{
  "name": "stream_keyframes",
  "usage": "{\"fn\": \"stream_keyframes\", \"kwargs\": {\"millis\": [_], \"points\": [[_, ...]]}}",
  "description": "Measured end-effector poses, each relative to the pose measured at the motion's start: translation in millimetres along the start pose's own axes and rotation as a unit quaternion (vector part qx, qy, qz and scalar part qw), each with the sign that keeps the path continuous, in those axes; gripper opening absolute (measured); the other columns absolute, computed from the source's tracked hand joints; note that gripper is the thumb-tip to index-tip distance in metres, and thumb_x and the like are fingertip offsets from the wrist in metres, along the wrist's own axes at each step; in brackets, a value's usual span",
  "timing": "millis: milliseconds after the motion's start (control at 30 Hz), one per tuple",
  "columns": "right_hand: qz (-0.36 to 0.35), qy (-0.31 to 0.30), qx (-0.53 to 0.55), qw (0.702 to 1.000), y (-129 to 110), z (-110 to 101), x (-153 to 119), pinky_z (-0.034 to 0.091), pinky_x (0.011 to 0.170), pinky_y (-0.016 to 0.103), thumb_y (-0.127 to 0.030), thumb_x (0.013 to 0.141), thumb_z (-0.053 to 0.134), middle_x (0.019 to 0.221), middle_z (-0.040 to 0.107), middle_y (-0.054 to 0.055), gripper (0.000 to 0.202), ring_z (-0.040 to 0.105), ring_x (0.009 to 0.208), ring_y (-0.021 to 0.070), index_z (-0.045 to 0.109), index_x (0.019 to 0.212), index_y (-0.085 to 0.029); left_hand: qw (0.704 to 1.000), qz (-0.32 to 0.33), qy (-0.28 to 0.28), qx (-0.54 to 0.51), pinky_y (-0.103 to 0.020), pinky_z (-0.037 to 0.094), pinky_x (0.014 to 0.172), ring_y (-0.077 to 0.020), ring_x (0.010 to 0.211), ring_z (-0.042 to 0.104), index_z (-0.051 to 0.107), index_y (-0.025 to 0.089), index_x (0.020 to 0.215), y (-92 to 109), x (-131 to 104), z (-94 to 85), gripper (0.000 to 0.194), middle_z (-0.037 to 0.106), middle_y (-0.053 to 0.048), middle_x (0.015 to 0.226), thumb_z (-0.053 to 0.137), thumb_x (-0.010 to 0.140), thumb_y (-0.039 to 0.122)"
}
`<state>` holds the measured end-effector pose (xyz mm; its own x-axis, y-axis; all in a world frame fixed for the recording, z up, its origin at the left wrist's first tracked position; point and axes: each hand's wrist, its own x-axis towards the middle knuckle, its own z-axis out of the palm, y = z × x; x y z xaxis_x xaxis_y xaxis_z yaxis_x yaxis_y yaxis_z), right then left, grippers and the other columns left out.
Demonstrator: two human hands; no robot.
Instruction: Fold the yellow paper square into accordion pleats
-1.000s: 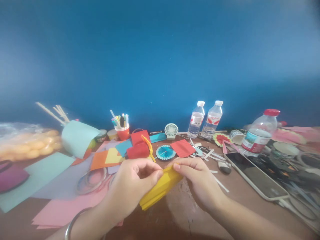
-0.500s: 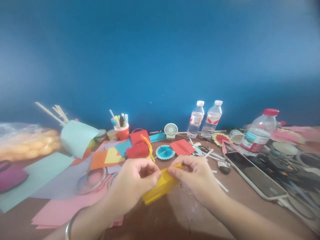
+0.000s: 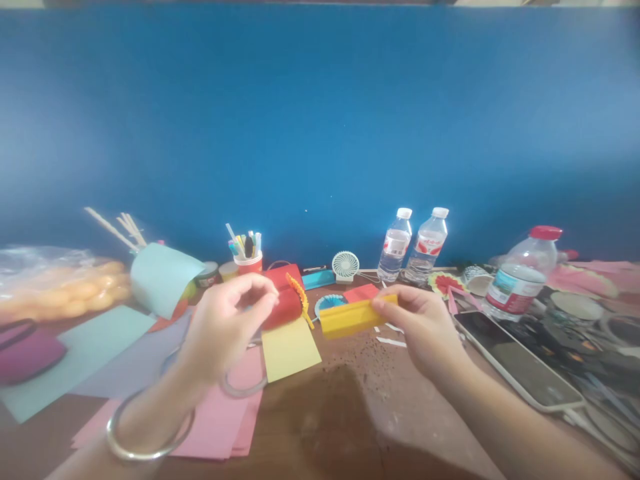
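Pinching yellow paper: my right hand grips its right end, above the middle of the table
Left hand: just let go, fingertips drawn together, nothing visible between
Grip on paper: single-handed, leaving my left free

Broad blue wall, softly lit, behind a brown tabletop.
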<state>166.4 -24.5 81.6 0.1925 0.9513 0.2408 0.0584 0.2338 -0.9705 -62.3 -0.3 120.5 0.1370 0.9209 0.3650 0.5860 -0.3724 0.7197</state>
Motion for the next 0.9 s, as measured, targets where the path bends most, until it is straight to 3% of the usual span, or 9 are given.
{"fn": "stream_keyframes", "kwargs": {"millis": [67, 133, 167, 267, 467, 700, 800, 833, 900], "points": [[0.005, -0.043, -0.021, 0.999, -2, 8, -5, 0.041, 0.056, 0.026, -0.029, 0.069, 0.066, 0.065, 0.063, 0.001, 0.012, 0.056, 0.061, 0.0146, 0.066, 0.068, -0.017, 0.999, 0.028, -0.022, 0.010, -0.025, 0.044, 0.065, -0.0156, 0.078, 0.059, 0.061, 0.024, 0.091, 3, -5, 2.6, 0.019, 0.065, 0.001, 0.089, 0.053, 0.079, 0.037], [0.006, -0.081, -0.029, 0.996, -3, 18, -12, 0.043, 0.056, 0.026, -0.027, 0.070, 0.064, 0.064, 0.063, 0.001, 0.010, 0.057, 0.061, 0.0150, 0.064, 0.067, -0.017, 0.994, 0.044, -0.098, 0.007, -0.027, 0.045, 0.077, -0.0178, 0.094, 0.058, 0.060, 0.029, 0.100, 5, -12, 10.8, 0.027, 0.065, 0.002, 0.103, 0.059, 0.075, 0.040], [0.002, -0.089, -0.036, 0.995, -3, 23, -16, 0.043, 0.056, 0.026, -0.026, 0.070, 0.063, 0.063, 0.063, 0.001, 0.009, 0.056, 0.060, 0.0149, 0.064, 0.067, -0.018, 0.990, 0.036, -0.135, 0.014, -0.028, 0.045, 0.077, -0.0175, 0.093, 0.058, 0.061, 0.030, 0.098, 5, -16, 15.9, 0.025, 0.065, 0.003, 0.101, 0.057, 0.076, 0.041], [-0.028, -0.089, -0.081, 0.992, -2, 33, -24, 0.042, 0.055, 0.025, -0.022, 0.070, 0.060, 0.062, 0.061, -0.001, 0.005, 0.055, 0.059, 0.0140, 0.062, 0.066, -0.019, 0.985, 0.005, -0.166, 0.055, -0.027, 0.043, 0.062, -0.0148, 0.070, 0.059, 0.063, 0.027, 0.079, 3, -25, 29.1, 0.019, 0.067, 0.003, 0.079, 0.048, 0.082, 0.036], [-0.095, -0.086, -0.186, 0.974, -1, 35, -30, 0.041, 0.058, 0.026, -0.010, 0.065, 0.052, 0.065, 0.061, 0.001, 0.012, 0.055, 0.064, 0.0159, 0.060, 0.062, -0.019, 0.984, 0.090, -0.127, 0.087, -0.028, 0.040, 0.065, -0.0161, 0.075, 0.055, 0.055, 0.022, 0.064, 2, -31, 35.8, 0.012, 0.062, 0.002, 0.073, 0.050, 0.076, 0.023], [-0.086, -0.033, -0.226, 0.970, -1, 20, -14, 0.042, 0.058, 0.029, -0.014, 0.063, 0.052, 0.060, 0.062, 0.001, 0.014, 0.057, 0.061, 0.0176, 0.061, 0.055, -0.020, 0.956, 0.211, -0.057, 0.196, -0.034, 0.036, 0.072, -0.0155, 0.069, 0.050, 0.050, 0.021, 0.061, -2, -27, 33.1, 0.014, 0.057, 0.002, 0.064, 0.047, 0.071, 0.012], [-0.081, 0.039, -0.246, 0.965, -1, 8, -4, 0.043, 0.061, 0.031, -0.015, 0.065, 0.052, 0.063, 0.063, 0.001, 0.012, 0.058, 0.065, 0.0188, 0.062, 0.060, -0.021, 0.958, 0.197, -0.054, 0.199, -0.034, 0.036, 0.073, -0.0162, 0.071, 0.050, 0.049, 0.021, 0.062, -4, -24, 29.5, 0.013, 0.056, 0.002, 0.065, 0.047, 0.071, 0.013], [-0.107, 0.035, -0.245, 0.963, -2, 6, -3, 0.043, 0.064, 0.032, -0.016, 0.067, 0.052, 0.069, 0.065, 0.002, 0.011, 0.058, 0.069, 0.0191, 0.062, 0.064, -0.020, 0.963, 0.181, -0.060, 0.192, -0.034, 0.036, 0.072, -0.0169, 0.073, 0.050, 0.050, 0.021, 0.063, -4, -24, 29.0, 0.012, 0.057, 0.002, 0.066, 0.047, 0.072, 0.014], [-0.161, -0.046, -0.228, 0.959, -5, 10, -7, 0.043, 0.072, 0.032, -0.018, 0.070, 0.055, 0.084, 0.067, 0.003, 0.016, 0.059, 0.080, 0.0193, 0.065, 0.083, -0.021, 0.970, 0.153, -0.074, 0.174, -0.034, 0.037, 0.071, -0.0184, 0.077, 0.050, 0.051, 0.022, 0.063, -4, -25, 29.8, 0.011, 0.058, 0.002, 0.068, 0.048, 0.072, 0.017]]}}
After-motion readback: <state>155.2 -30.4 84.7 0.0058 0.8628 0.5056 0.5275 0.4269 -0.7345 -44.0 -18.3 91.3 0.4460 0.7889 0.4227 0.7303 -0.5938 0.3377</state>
